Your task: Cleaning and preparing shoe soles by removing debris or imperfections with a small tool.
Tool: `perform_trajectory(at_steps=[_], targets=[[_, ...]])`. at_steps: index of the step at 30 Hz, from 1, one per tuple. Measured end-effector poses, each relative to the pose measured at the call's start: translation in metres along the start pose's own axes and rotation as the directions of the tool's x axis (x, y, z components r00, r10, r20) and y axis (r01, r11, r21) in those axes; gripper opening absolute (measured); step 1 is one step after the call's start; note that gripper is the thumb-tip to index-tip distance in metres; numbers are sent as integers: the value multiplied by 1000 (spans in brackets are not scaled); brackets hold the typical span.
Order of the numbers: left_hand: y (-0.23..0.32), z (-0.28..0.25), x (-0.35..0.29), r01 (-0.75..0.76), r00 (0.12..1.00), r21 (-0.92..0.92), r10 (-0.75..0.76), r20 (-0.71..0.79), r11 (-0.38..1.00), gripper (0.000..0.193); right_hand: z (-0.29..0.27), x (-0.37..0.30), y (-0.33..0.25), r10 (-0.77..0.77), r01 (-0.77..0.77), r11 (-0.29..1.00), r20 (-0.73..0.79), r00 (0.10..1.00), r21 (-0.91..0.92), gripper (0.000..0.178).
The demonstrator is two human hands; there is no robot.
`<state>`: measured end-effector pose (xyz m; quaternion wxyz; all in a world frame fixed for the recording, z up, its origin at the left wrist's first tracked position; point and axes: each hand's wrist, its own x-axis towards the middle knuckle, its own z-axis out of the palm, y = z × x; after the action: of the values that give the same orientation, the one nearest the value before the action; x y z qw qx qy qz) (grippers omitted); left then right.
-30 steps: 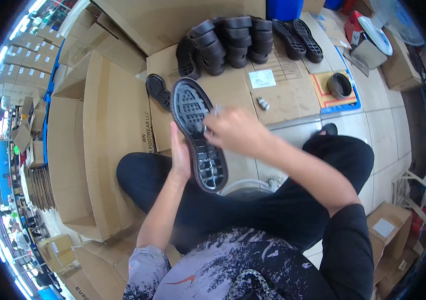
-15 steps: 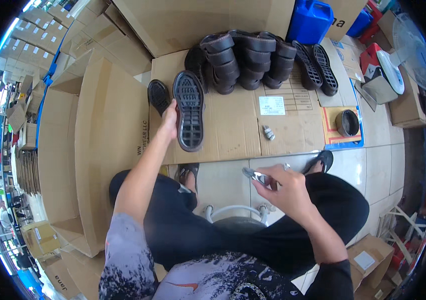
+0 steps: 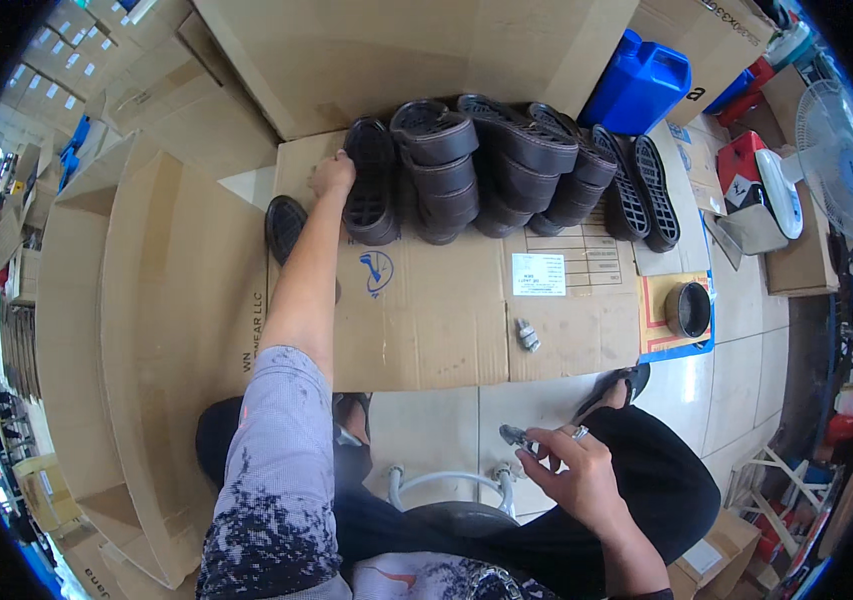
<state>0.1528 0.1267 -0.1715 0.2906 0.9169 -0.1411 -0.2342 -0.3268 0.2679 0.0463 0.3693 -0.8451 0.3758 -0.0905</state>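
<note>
At the far left of the cardboard-covered bench (image 3: 416,330), my left hand (image 3: 332,174) grips the left edge of a dark brown shoe sole (image 3: 371,190) with a gridded hollow inside. Its fingertips are partly hidden. The sole rests at the left end of a row of stacked brown soles (image 3: 446,170). Over my right thigh, my right hand (image 3: 578,480) is closed around a small silver metal hand tool (image 3: 516,437), whose exact kind I cannot make out. A single dark sole (image 3: 286,226) lies left of my left forearm.
Two soles (image 3: 628,190) lean beside a blue jug (image 3: 638,85) at the back right. A small metal piece (image 3: 527,335) and a round black tin (image 3: 688,310) sit on the bench. A large open carton (image 3: 176,330) stands on the left, a fan (image 3: 836,145) on the right.
My left hand has moved forward, taking the sole from the bench's left front to the row's left end. My right hand still holds the tool, slightly lower in view.
</note>
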Motion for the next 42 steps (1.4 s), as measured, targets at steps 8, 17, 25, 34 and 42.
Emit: perform_trajectory(at_steps=[8,17,25,34,42], targets=[[20,-238,-86,-916,321,368,846,425,162,39,31,18,-31,-181,182,968,20,983,-175,23],[-234,-584,-476,-507,343,456,656,-672,732,34,61,52,-14,-61,27,952,102,993,305,29],[-683,-467,-586,439,456,-53,-273,-847,897,28,46,56,-71,67,-45,854,-23,997,519,30],[-800,-242,-614,518,810,211,-554,191,829,59,79,40,-82,14,-56,960,151,988,273,31],[-713,-221,-515,383,890,263,-430,152,886,115,77,12,-77,10,-41,973,138,990,226,29]])
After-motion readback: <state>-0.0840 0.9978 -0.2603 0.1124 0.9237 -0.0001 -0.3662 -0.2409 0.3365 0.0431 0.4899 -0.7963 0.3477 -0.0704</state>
